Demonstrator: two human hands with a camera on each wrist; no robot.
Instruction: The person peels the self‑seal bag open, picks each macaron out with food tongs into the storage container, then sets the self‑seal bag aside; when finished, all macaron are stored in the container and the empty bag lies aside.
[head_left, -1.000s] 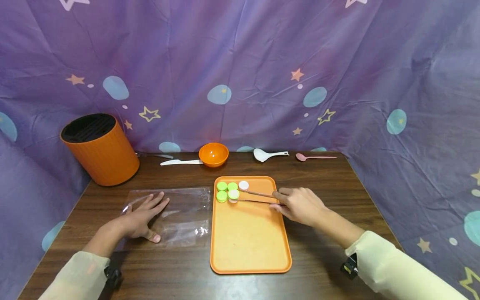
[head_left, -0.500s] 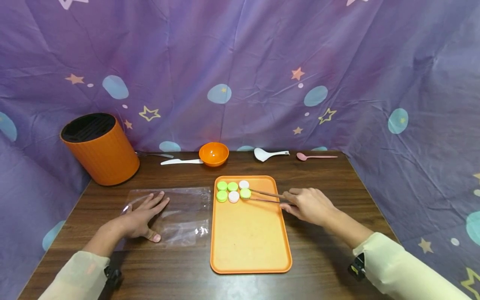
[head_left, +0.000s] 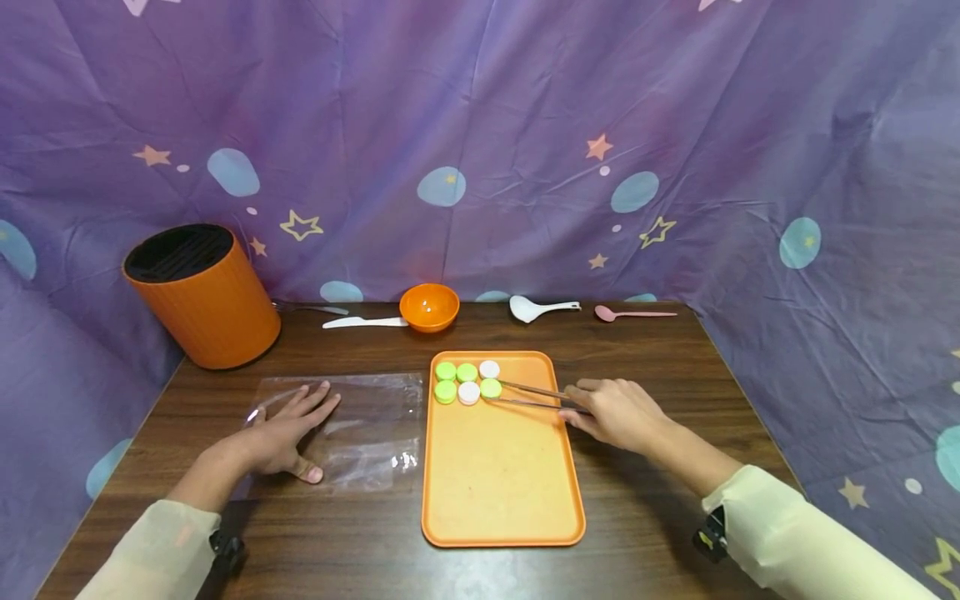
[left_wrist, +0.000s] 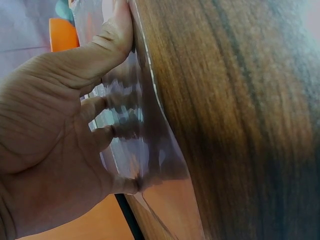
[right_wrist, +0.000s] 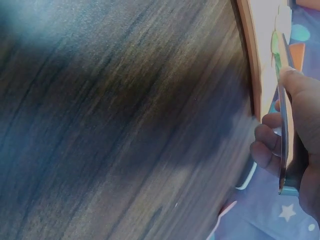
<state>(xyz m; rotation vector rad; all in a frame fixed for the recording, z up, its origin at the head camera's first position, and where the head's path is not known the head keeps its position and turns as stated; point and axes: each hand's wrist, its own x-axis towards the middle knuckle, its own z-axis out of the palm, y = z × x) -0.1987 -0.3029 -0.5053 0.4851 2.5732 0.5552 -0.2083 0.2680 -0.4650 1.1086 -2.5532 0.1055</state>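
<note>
My left hand (head_left: 288, 437) rests with fingers spread on a clear plastic sheet or bag (head_left: 367, 429) lying flat on the table; the left wrist view shows the fingertips pressing the plastic (left_wrist: 150, 145). My right hand (head_left: 615, 412) holds metal tongs (head_left: 532, 389), whose bent end (right_wrist: 289, 190) shows in the right wrist view. The tong tips sit around a green macaron (head_left: 491, 388) on the orange tray (head_left: 502, 483). Left of it is a pale pink macaron (head_left: 468, 392), and behind it a white one (head_left: 489, 368). Several green macarons (head_left: 446, 392) fill the tray's far left corner.
An orange knife block (head_left: 206, 300) stands at the back left. Along the back edge lie a white knife (head_left: 363, 322), an orange bowl (head_left: 430, 308), a white ladle (head_left: 525, 309) and a pink spoon (head_left: 606, 314). A purple curtain (head_left: 517, 100) hangs behind the table.
The right hand has moved right with the tongs, taking the green macaron from above the pale pink one to the tray spot beside it. The left hand has stayed still.
</note>
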